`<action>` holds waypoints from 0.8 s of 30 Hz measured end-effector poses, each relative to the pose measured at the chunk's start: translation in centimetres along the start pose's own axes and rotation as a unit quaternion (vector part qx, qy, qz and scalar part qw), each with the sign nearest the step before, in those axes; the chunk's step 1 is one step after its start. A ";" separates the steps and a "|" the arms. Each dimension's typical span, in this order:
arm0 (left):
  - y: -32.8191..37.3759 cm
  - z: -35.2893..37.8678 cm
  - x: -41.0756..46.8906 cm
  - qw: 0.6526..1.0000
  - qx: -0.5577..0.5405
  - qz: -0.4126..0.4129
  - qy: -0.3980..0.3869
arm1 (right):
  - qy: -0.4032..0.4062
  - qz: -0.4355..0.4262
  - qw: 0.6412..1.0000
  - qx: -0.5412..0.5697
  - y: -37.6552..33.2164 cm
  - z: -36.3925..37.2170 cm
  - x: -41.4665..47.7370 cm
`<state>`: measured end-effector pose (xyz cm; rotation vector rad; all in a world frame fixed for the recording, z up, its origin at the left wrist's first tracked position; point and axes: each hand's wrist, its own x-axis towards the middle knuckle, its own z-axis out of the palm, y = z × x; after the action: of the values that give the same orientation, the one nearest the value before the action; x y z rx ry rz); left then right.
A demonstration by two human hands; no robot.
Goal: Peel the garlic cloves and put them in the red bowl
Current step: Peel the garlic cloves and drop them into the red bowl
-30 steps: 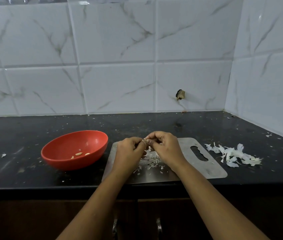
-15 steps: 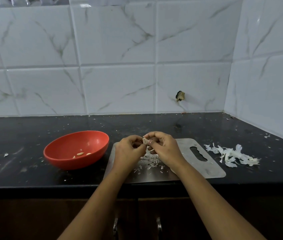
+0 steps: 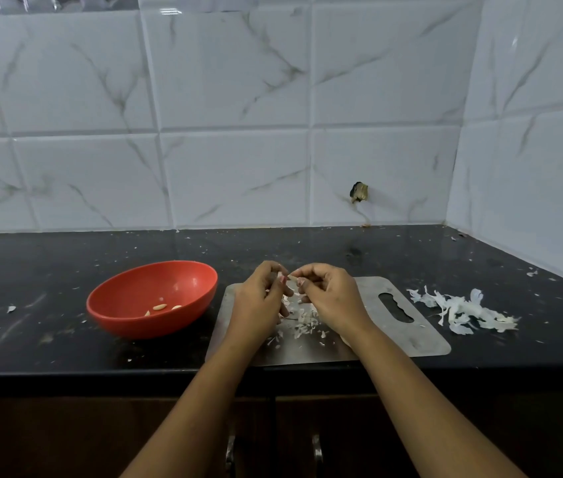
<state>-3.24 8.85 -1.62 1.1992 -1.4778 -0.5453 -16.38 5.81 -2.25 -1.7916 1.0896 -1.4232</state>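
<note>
Both my hands are above the steel cutting board (image 3: 421, 339), over its left half, and they meet at their fingertips. My left hand (image 3: 259, 301) has the fingers curled, and its thumb and first fingers pinch one end of a small garlic clove (image 3: 292, 278). My right hand (image 3: 328, 294) is curled in the same manner and pinches the other end of this clove, so the clove is held in the air between the two hands, above the far edge of the board. It is pale, and most of it is covered by my fingers, so I cannot tell how much skin is on it.

On the board, under my hands, lie many small white peel scraps (image 3: 304, 324). The oblong handle hole of the board is at its right end, and it is uncovered.

The red bowl (image 3: 142, 331) stands on the black countertop (image 3: 49, 257) just to the left of the board, near it, but I cannot tell if they touch. Inside the bowl there are a few peeled cloves (image 3: 160, 307), lying near the bottom.

To the right of the board, on the countertop, there is a loose pile of bigger white skins (image 3: 462, 312). Small white crumbs are spread on the countertop on all sides of the board.

Behind the board rises the white marble-pattern tile wall (image 3: 238, 132), and in one tile, behind the right end of the board, is a small broken hole (image 3: 359, 192). Below the board's near edge I see dark cabinet doors with two metal handles (image 3: 316, 450).
</note>
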 end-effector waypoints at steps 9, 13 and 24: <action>0.7 -0.4 -0.2 0.978 0.187 0.091 0.000 | 0.047 -0.028 0.998 -0.035 0.3 0.2 0.1; 0.1 0.1 0.0 0.964 0.233 0.129 0.003 | 0.028 -0.035 0.999 -0.016 0.0 0.1 -0.1; -0.2 -0.6 0.3 0.988 -0.104 -0.061 -0.098 | -0.045 -0.001 0.989 0.138 -0.7 -0.6 -0.2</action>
<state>-2.59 8.64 -1.43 1.0999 -1.4752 -0.9010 -16.83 6.35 -1.63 -1.6395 0.8019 -1.4041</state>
